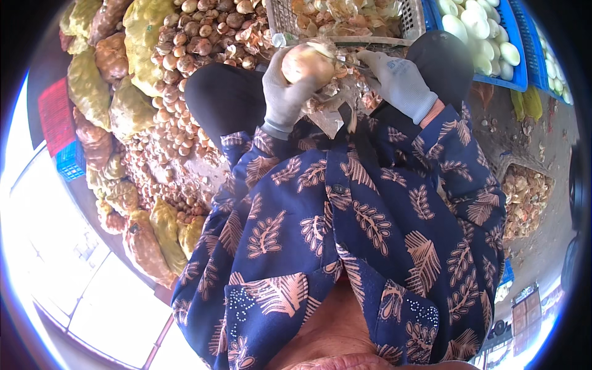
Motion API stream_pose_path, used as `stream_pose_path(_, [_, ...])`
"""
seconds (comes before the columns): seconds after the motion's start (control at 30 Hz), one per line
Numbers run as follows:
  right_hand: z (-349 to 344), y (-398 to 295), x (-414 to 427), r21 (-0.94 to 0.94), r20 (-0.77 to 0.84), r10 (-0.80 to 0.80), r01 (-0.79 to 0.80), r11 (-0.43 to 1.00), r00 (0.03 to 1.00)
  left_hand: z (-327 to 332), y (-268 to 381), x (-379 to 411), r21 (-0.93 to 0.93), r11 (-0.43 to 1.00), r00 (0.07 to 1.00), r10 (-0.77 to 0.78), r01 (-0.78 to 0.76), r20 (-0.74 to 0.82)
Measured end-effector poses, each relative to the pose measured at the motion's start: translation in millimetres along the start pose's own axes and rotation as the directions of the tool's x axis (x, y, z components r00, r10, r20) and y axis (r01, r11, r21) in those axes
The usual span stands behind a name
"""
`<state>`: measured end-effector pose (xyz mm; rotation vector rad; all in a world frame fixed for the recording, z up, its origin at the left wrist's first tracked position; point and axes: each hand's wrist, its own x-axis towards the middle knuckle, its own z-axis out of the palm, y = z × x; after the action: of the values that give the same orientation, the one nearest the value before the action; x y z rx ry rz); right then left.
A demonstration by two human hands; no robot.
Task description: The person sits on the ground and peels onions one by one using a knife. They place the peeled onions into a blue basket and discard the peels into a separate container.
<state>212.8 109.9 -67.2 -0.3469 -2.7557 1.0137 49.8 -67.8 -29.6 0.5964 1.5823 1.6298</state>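
Observation:
My left hand [287,92], in a grey work glove, holds a large onion [307,64] over the gap between my knees. Pale bare flesh shows at the onion's upper right, while brownish skin covers other parts. Opposite it, my right hand [398,82], gloved too, grips a knife [348,64] whose thin dark blade reaches toward the onion. The knife's handle is hidden in the glove. Loose onion skins [370,98] lie below the hands.
A crate [414,21] of onion skins stands ahead. Blue crates [506,84] with peeled onions are at the right. Unpeeled onions [185,46] and mesh sacks [88,83] spread along the left. Another skin-filled crate [548,185] sits behind on the right.

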Motion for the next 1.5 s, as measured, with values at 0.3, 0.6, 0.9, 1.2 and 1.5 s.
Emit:
stream_pose_path(0.3, [-10, -19, 1, 0.489, 0.462, 0.297, -0.519, 0.700, 0.836, -2, -15, 3, -0.595, 0.748, 0.956, -0.233, 0.293, 0.178])
stream_pose_path(0.6, [-37, -41, 10, 0.599, -0.001, 0.351, -0.281, 0.750, 0.936, -3, -16, 5, -0.556, 0.755, 0.938, -0.281, 0.348, 0.205])
stream_pose_path(0.9, [-35, -37, 26, 0.712, 0.121, 0.268, -0.272, 0.647, 0.956, 4, -4, -1, -0.423, 0.820, 0.892, -0.213, 0.386, 0.399])
stream_pose_path(1.2, [-42, -55, 28, 0.492, -0.069, 0.230, -0.168, 0.854, 0.971, 6, -5, 0, -0.712, 0.470, 0.852, -0.318, 0.522, 0.416])
stream_pose_path(1.5, [-26, 37, 63, 0.408, -0.137, 0.372, -0.290, 0.866, 0.918, 10, -17, 5, -0.821, 0.406, 0.915, -0.129, 0.401, 0.382])
